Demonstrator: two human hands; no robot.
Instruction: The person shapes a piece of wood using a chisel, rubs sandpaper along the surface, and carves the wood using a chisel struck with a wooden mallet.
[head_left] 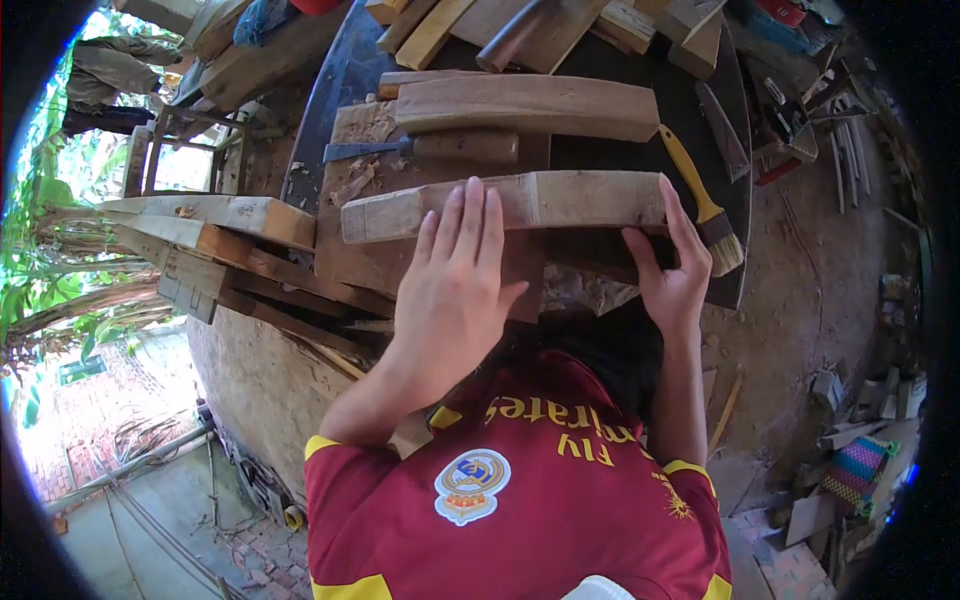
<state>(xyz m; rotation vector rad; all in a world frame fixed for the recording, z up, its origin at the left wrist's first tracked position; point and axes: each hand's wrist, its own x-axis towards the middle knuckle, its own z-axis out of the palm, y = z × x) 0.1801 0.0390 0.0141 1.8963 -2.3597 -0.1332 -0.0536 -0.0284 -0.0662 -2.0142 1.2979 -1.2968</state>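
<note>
The touched block (585,200) is coloured pale tan, the chisel's blade (358,151) blue-grey. The brush's handle (688,170) is coloured yellow, and the maroon shirt (560,500) is trimmed and lettered in yellow. A woven piece (853,477) is patterned in pink, blue and green.

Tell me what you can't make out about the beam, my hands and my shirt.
All in the head view:
- Part of the beam: covered by the fingers of your left hand.
- Left palm: hidden by the back of that hand.
- Some fingers of your right hand: hidden behind its forefinger.
- Shirt hem: cut off by the bottom edge.
- Badge lettering: too small to read.
</note>
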